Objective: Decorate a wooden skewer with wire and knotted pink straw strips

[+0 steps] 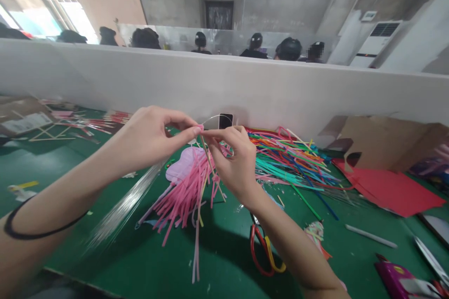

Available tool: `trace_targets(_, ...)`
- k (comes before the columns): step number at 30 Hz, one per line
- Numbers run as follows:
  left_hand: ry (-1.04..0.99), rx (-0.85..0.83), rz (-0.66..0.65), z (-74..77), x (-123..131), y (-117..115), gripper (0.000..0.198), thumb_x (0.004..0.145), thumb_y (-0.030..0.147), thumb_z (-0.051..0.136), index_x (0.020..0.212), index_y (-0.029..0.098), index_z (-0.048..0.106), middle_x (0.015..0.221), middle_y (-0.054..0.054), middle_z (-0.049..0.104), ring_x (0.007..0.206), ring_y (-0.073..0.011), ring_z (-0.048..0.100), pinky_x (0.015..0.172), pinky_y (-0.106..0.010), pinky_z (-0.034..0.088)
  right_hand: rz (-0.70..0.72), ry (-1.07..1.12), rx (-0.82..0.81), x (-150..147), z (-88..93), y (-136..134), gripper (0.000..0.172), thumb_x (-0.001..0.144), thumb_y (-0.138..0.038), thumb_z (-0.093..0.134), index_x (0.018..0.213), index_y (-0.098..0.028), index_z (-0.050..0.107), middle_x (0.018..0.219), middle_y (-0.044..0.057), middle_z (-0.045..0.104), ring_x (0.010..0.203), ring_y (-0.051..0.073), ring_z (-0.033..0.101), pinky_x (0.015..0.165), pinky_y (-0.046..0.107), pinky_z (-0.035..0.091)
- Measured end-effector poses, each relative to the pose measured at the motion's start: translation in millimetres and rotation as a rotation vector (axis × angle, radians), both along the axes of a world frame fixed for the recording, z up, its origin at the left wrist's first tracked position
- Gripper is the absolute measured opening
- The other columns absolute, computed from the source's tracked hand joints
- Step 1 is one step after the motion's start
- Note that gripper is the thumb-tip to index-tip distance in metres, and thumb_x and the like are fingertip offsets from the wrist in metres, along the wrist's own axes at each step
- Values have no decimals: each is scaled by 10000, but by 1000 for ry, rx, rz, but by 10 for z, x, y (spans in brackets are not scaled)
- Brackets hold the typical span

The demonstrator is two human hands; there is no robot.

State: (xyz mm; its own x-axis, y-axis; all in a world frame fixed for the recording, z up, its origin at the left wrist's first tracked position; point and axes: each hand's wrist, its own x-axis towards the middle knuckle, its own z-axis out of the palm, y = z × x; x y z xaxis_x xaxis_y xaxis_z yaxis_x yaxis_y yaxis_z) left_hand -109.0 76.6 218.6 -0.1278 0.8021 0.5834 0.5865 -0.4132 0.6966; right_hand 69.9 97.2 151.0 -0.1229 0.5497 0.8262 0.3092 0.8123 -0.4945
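My left hand (pixel 154 128) pinches a small pink piece (pixel 200 128) between thumb and fingertips, above the table. My right hand (pixel 233 154) meets it there, its thumb and forefinger closed at the top of a thin wooden stick (pixel 212 163) that slants downward. Its exact hold is partly hidden by the fingers. A fine clear strand arcs over the fingertips. Below the hands lies a bundle of pink fuzzy strips (pixel 185 187), beside a lilac cloud-shaped piece (pixel 181 164). A sheaf of clear thin strands (pixel 129 205) spreads under my left forearm.
Scissors (pixel 257 252) lie beside my right forearm. Colourful fuzzy strips (pixel 291 163) are heaped behind it. Red sheets (pixel 393 189), a white stick (pixel 372 236) and a purple tool (pixel 396 278) are at right. Cardboard (pixel 24 114) lies at left. A white partition (pixel 280 88) stands behind.
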Motion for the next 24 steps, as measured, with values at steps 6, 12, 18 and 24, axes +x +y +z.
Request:
trace_targets(6, 276, -140, -193, 55, 36, 25, 171, 776, 415, 714, 742, 269, 797, 616, -54, 705, 471, -155, 543, 434, -250, 338, -120, -85, 113, 57, -22, 42, 236, 927, -159, 561, 1029, -278, 737, 765, 21, 681, 851, 204, 533, 834, 373, 422)
trace_targets(12, 40, -271, -180, 72, 76, 28, 117, 670, 333, 817, 693, 221, 788, 581, -74, 671, 483, -175, 555, 447, -261, 334, -124, -115, 182, 47, -126, 91, 263, 926, -145, 556, 1063, -284, 733, 761, 13, 671, 839, 198, 527, 874, 374, 427)
trace_targets(18, 213, -241, -241, 91, 59, 74, 266, 772, 479, 688, 694, 239, 768, 582, -59, 666, 493, -170, 587, 401, -231, 359, -126, -137, 196, 48, -145, 124, 259, 933, -157, 567, 1066, -297, 739, 778, 18, 678, 909, 202, 533, 896, 381, 407)
trace_targets(24, 335, -333, -102, 165, 152, -4, 345, 798, 527, 612, 773, 211, 748, 632, -46, 679, 415, -125, 531, 367, -226, 341, -187, -136, 307, 74, -101, 171, 266, 926, -143, 585, 1034, -330, 742, 753, -3, 688, 888, 197, 522, 846, 361, 406)
